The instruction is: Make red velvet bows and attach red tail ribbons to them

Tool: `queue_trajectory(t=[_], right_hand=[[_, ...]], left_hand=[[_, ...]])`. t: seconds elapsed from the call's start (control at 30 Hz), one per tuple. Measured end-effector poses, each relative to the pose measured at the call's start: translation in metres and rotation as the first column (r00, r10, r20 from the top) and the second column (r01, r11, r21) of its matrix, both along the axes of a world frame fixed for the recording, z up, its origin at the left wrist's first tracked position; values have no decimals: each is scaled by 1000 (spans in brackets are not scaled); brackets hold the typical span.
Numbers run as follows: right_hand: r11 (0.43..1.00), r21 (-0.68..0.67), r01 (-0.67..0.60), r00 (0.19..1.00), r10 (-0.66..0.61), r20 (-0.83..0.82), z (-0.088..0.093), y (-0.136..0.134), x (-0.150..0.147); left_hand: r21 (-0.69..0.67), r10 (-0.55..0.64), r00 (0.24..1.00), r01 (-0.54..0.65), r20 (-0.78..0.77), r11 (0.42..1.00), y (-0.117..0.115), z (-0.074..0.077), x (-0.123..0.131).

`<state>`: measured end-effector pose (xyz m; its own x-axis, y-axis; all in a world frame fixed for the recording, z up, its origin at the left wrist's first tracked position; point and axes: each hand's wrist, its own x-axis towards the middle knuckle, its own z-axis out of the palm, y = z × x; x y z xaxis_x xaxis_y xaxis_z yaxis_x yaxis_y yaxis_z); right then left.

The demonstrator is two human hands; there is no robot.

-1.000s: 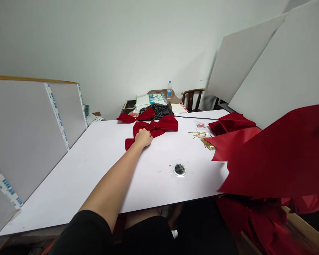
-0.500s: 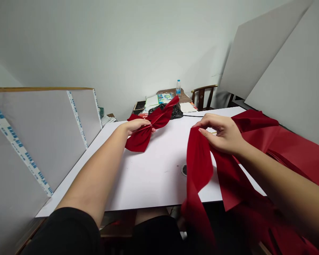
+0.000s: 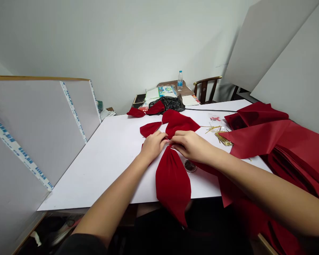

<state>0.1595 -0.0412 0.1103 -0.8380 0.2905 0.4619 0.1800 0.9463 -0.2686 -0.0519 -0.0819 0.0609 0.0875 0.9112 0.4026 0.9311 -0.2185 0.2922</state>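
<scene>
Above the white tabletop, my left hand [image 3: 154,145] and my right hand [image 3: 190,144] meet fingertip to fingertip. Both are closed in a pinch at a gathered neck of red velvety fabric [image 3: 172,177]. One puffed section of the fabric hangs from that neck over the table's near edge. Just beyond my fingers lie more gathered red sections [image 3: 181,122], and another bow-like one [image 3: 151,109] is farther back. My fingers hide the exact pinch point. Fabric also passes beneath my right forearm.
Gold twist ties [image 3: 224,138] and a small clear bag [image 3: 215,119] lie to the right, beside a large pile of red fabric [image 3: 305,148]. A black plastic bag [image 3: 172,102] and a water bottle [image 3: 180,80] stand behind. A grey panel [image 3: 34,131] borders the left.
My left hand has let the tied fabric down toward the back and come nearer. My right hand has moved left to meet it, and both now pinch the strip at one gathered place.
</scene>
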Motion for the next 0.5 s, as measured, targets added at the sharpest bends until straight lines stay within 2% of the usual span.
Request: queue_trajectory(t=[0.1, 0.23, 0.33, 0.5], right_hand=[[994, -22, 109, 976, -103, 191, -29, 2, -19], [991, 12, 136, 938, -133, 319, -62, 7, -36], [987, 61, 151, 936, -163, 312, -80, 15, -43], [984, 86, 159, 965, -173, 195, -99, 28, -41]], left_hand=[[-111, -40, 993, 28, -111, 993, -1, -25, -6], [-170, -97, 995, 95, -5, 981, -2, -41, -19], [-153, -118, 990, 129, 74, 980, -1, -45, -27], [-148, -73, 987, 94, 144, 984, 1, -45, -30]])
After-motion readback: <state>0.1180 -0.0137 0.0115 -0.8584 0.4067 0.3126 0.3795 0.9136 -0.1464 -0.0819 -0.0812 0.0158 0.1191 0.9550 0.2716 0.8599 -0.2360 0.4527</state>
